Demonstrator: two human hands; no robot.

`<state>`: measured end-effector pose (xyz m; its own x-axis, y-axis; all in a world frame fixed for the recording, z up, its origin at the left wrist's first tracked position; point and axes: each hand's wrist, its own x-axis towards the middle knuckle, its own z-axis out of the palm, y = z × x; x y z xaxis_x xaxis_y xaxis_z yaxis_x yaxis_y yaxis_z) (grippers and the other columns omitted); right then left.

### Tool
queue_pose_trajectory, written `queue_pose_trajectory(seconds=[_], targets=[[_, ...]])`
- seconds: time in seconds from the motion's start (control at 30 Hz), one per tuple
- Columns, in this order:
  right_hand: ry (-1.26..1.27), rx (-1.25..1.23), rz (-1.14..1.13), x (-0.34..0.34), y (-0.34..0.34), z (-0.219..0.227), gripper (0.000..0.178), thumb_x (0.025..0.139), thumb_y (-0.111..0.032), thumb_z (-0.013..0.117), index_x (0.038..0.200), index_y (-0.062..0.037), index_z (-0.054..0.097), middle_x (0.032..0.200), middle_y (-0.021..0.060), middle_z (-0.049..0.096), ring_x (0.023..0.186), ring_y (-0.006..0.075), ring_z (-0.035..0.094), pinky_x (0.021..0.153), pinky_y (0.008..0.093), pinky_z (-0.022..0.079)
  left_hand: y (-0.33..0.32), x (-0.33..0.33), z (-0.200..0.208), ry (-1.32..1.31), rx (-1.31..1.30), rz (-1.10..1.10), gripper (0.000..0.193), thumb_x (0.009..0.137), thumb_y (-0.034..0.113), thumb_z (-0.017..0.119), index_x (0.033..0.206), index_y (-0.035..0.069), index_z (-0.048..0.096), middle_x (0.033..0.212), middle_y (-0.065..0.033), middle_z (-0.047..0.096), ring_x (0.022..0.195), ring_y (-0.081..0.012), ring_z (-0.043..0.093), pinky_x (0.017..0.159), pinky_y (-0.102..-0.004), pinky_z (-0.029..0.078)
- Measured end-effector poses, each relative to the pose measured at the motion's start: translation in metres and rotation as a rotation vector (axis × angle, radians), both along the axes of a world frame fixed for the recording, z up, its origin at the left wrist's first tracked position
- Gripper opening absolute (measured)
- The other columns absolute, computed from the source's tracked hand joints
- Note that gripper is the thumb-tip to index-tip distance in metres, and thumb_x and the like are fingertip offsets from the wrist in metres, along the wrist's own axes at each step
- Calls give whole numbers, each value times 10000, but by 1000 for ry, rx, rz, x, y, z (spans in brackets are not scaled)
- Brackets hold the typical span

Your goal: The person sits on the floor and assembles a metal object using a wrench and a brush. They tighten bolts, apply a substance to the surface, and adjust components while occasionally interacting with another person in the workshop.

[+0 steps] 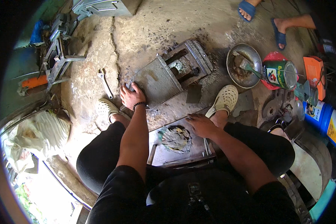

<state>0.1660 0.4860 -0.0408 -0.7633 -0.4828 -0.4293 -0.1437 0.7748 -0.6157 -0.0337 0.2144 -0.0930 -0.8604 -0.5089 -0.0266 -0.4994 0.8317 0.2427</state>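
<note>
A heavy, grimy metal block (156, 80) with a flat plate top lies on the floor before me. Its far right end (192, 61) has open slots with wet, dark grime in them. My left hand (133, 97), a dark beaded bracelet at its wrist, is closed round the block's near left corner; a small dark grey bit shows between the fingers. My right hand (201, 125) hangs near my right foot with its fingers stretched out, nothing seen in it. Left of it, a crumpled, stained rag (175, 139) lies on a low metal-topped surface (158, 156) between my legs.
An adjustable wrench (105, 84) lies left of the block. To the right are a metal bowl (233, 76) of brown liquid with a brush (248, 67), a green can (280, 74) and a blue container (323, 121). Another person's slippered foot (280, 31) stands far right.
</note>
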Motion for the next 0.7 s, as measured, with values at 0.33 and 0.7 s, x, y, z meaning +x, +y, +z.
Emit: queue_pose_trajectory(seconds=[0.33, 0.7], targets=[[-152, 124, -377, -77, 24, 15, 405, 882, -198, 607, 1255, -41, 626, 1252, 217, 652, 1150, 383, 631, 982, 468, 511, -98, -18, 49, 4, 100, -269, 664, 981, 560, 485, 1443, 82, 483, 1444, -232, 485, 1301, -430, 492, 1072, -490, 412], [-58, 30, -297, -108, -28, 30, 267, 805, -139, 619, 983, 4, 756, 1071, 225, 720, 1007, 370, 710, 856, 456, 568, -106, 6, 388, 127, 118, -836, 521, 978, 275, 624, 1409, 4, 515, 1441, -209, 524, 1362, -333, 475, 1134, -414, 361]])
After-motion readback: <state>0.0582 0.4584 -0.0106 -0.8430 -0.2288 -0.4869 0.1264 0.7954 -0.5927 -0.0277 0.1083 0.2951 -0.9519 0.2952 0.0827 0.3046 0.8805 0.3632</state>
